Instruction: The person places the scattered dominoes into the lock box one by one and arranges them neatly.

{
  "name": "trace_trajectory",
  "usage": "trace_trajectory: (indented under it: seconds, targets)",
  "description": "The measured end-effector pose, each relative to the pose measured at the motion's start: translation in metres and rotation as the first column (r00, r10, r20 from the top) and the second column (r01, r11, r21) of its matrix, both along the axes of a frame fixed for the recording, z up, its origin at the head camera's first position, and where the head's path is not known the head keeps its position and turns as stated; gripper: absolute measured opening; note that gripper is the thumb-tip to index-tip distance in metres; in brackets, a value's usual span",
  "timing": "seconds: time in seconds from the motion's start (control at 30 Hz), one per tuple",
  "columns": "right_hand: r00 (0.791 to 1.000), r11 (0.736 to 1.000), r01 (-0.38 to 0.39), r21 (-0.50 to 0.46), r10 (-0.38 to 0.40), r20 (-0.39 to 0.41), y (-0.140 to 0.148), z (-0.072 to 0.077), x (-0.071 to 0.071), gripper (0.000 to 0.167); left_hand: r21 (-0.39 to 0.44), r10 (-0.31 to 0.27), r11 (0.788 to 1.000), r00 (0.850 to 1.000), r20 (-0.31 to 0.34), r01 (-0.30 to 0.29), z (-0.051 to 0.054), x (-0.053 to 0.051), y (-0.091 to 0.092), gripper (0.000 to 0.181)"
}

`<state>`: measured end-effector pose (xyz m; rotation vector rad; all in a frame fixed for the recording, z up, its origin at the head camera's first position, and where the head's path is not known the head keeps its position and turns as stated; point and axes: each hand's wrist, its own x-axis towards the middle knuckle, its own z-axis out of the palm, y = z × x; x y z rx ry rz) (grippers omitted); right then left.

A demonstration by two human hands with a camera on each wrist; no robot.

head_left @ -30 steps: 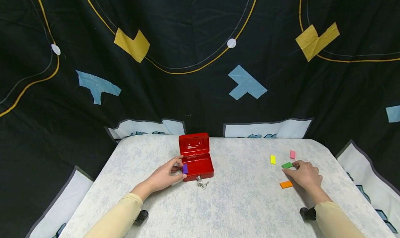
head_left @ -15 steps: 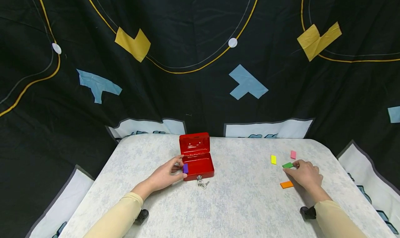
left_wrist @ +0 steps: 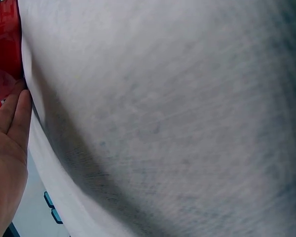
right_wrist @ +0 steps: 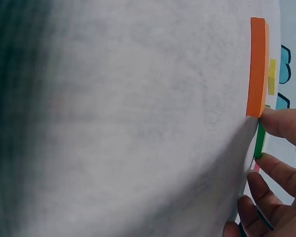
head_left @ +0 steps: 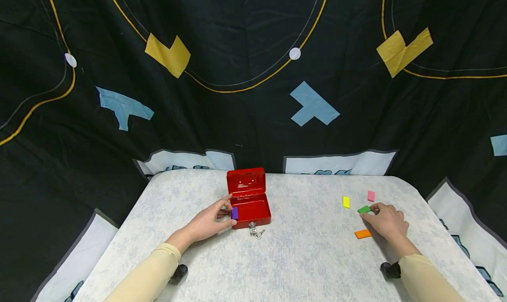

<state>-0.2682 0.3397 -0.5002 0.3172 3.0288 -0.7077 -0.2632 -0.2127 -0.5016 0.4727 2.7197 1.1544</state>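
Note:
A small red cash box (head_left: 250, 207) stands with its lid raised, left of the table's middle. My left hand (head_left: 209, 219) holds its left end, with the thumb at the front corner and the index finger near the hinge. A purple block (head_left: 235, 213) shows at the box's left side; whether it touches my fingers I cannot tell. On the right, my right hand (head_left: 386, 222) pinches a thin green block (right_wrist: 260, 138) between thumb and index finger, low over the table or touching it. An orange block (right_wrist: 258, 66) lies close to the thumb.
Beyond the right hand, a yellow block (head_left: 346, 202) and a pink block (head_left: 371, 196) lie on the pale patterned table (head_left: 305, 258). Keys (head_left: 257, 234) hang from the box's front lock. Behind the table hangs a black cloth (head_left: 245, 130) with tape and cords.

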Motion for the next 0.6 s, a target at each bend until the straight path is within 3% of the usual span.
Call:
trace_trajectory:
  seconds: [0.6]
  targets:
    - [1.000, 1.000, -0.008, -0.023, 0.007, -0.008, 0.0019, -0.0001, 0.0037, 0.060, 0.020, 0.000, 1.000, 1.000, 0.004, 0.000, 0.0032, 0.0001, 0.0016, 0.040]
